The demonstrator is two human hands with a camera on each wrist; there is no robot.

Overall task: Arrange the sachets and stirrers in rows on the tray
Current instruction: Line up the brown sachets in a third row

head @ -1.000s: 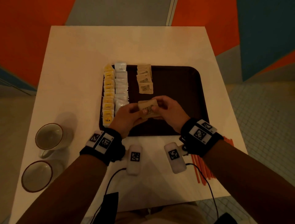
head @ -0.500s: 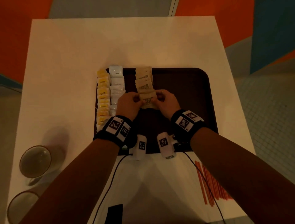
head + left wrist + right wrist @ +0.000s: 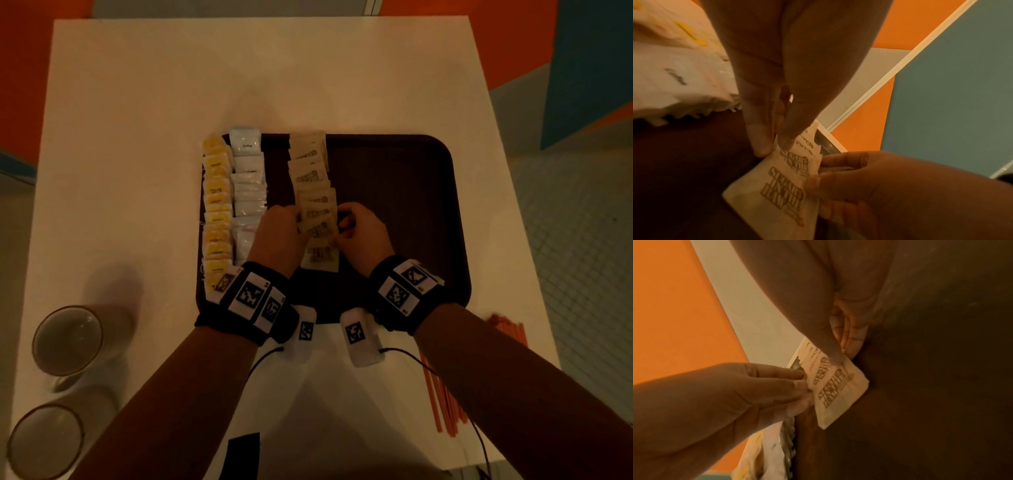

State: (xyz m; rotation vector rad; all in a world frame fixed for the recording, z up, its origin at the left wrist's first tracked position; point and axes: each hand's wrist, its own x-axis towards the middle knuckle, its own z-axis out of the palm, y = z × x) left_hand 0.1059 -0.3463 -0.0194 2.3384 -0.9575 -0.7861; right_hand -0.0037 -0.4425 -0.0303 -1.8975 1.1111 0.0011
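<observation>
On the dark brown tray (image 3: 411, 205) lie three rows: yellow tea sachets (image 3: 215, 205) at the left rim, white coffee sachets (image 3: 248, 185) beside them, and brown sugar sachets (image 3: 317, 219) in the middle. Both hands meet at the near end of the sugar row. My left hand (image 3: 284, 222) pinches the left edge of the overlapping sugar sachets (image 3: 777, 194) between thumb and finger (image 3: 760, 142). On the right edge, my right hand (image 3: 356, 226) holds the same sachets (image 3: 838, 394) with thumb on top. One more sugar sachet (image 3: 320, 257) lies flat nearest me. Orange stirrers (image 3: 445, 394) lie on the table, off the tray.
Two cups (image 3: 66, 341) (image 3: 44, 442) stand at the table's near left. The right half of the tray is bare. The white table (image 3: 171, 102) stretches beyond the tray, with orange and blue walls around it.
Both hands carried the small stack of sugar sachets forward from the tray's near part to the sugar row. The sachets now lie fanned out against the row's end.
</observation>
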